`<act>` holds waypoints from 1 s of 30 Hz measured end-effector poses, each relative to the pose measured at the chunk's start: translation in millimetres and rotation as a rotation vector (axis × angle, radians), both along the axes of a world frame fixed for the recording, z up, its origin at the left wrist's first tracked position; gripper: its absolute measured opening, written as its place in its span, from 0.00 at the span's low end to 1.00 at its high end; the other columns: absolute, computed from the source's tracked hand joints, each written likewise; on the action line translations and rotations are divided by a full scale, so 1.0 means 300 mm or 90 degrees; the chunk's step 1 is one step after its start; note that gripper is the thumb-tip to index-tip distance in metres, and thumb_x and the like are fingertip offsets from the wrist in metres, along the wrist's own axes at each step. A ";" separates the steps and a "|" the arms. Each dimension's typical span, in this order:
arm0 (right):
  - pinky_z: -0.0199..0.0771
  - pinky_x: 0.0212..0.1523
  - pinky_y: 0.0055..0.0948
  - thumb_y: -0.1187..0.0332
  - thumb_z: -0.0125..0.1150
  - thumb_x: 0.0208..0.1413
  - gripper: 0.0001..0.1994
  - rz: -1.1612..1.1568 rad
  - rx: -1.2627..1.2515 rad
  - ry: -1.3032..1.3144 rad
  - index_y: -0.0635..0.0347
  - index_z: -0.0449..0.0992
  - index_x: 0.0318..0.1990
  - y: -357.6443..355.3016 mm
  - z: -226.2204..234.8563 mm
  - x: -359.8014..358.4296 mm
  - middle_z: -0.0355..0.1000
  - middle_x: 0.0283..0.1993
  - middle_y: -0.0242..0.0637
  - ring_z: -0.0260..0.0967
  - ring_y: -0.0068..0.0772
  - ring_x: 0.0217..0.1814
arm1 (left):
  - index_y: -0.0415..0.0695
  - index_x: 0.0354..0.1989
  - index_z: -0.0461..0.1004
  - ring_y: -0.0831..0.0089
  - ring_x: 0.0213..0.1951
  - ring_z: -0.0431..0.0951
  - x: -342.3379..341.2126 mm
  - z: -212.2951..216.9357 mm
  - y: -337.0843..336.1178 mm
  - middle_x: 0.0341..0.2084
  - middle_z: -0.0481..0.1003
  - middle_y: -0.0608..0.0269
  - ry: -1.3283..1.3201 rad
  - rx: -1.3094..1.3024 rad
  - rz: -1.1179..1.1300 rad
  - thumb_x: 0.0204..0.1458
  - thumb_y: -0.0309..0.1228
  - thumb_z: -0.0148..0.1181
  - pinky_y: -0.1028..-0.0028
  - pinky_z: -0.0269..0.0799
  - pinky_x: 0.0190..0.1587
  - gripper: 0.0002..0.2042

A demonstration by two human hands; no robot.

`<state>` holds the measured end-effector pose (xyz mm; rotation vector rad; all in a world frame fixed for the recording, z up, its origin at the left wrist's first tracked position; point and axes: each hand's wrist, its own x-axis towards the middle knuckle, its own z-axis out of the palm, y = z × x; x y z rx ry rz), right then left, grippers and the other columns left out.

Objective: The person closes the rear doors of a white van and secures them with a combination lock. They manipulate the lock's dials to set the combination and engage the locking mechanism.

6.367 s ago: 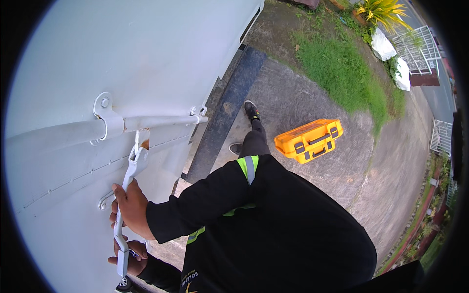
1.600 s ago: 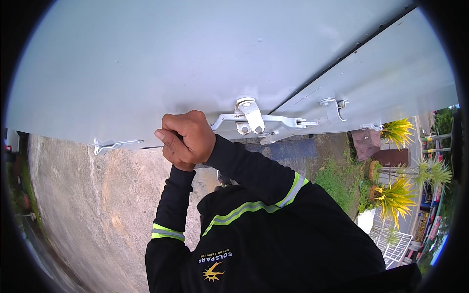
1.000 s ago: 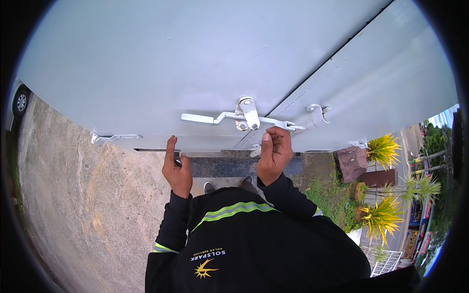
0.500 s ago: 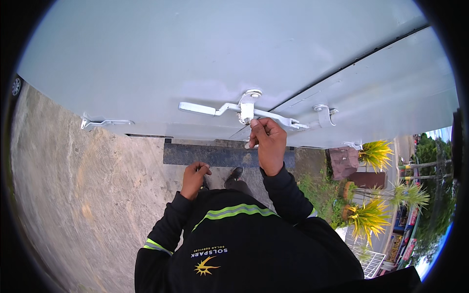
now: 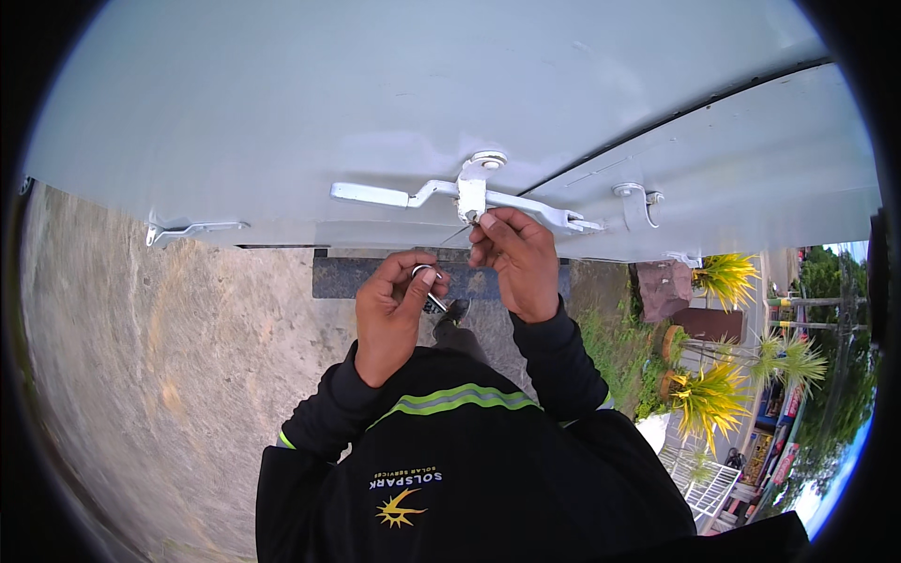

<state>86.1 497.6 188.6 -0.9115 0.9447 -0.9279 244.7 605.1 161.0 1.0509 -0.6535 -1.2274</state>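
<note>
A white lever latch (image 5: 371, 194) lies across the grey metal door (image 5: 263, 113), its bar running through a white bracket (image 5: 471, 195). My right hand (image 5: 522, 267) pinches the lower end of that bracket between thumb and fingertips. Whether a small piece is also between those fingers is hidden. Lower and to the left, my left hand (image 5: 392, 305) is closed on a shiny curved metal shackle (image 5: 434, 301), whose bend shows above the thumb. The rest of this piece is covered by the fingers.
Right of the door seam is a second white bracket (image 5: 640, 205). Another white handle (image 5: 197, 228) is at the far left. Below the door lies a dark step (image 5: 352, 279), with concrete ground (image 5: 216, 375) to the left and plants (image 5: 709, 418) and a rock (image 5: 662, 289) to the right.
My left hand has risen toward the latch, and the metal shackle now shows in it. My right hand stays at the bracket. The door and latch sit slightly differently in view.
</note>
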 end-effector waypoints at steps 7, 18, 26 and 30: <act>0.78 0.41 0.28 0.72 0.59 0.67 0.08 -0.036 -0.110 0.079 0.67 0.77 0.49 0.077 0.012 -0.016 0.77 0.40 0.37 0.76 0.28 0.39 | 0.35 0.45 0.76 0.79 0.39 0.78 -0.068 0.079 -0.125 0.41 0.77 0.61 -0.155 -0.177 0.171 0.62 0.19 0.63 0.79 0.76 0.38 0.05; 0.82 0.50 0.31 0.87 0.64 0.49 0.22 -0.045 -0.429 0.250 0.65 0.75 0.53 0.133 -0.034 0.017 0.71 0.56 0.44 0.76 0.40 0.56 | 0.36 0.40 0.79 0.78 0.34 0.76 -0.143 0.026 -0.216 0.36 0.74 0.61 -0.362 -0.161 0.304 0.58 0.21 0.69 0.78 0.74 0.33 0.05; 0.84 0.49 0.34 0.87 0.65 0.47 0.25 -0.036 -0.397 0.132 0.65 0.74 0.55 0.105 -0.130 0.024 0.71 0.58 0.47 0.77 0.43 0.57 | 0.40 0.46 0.84 0.70 0.32 0.79 -0.134 0.000 -0.218 0.33 0.78 0.59 -0.624 -0.223 0.325 0.54 0.22 0.72 0.73 0.75 0.33 0.11; 0.82 0.50 0.33 0.84 0.68 0.49 0.24 -0.048 -0.417 0.202 0.66 0.74 0.56 0.110 -0.170 0.032 0.72 0.59 0.48 0.78 0.42 0.55 | 0.43 0.53 0.83 0.68 0.35 0.79 -0.102 -0.019 -0.190 0.34 0.77 0.58 -0.731 -0.251 0.232 0.55 0.23 0.70 0.71 0.75 0.34 0.16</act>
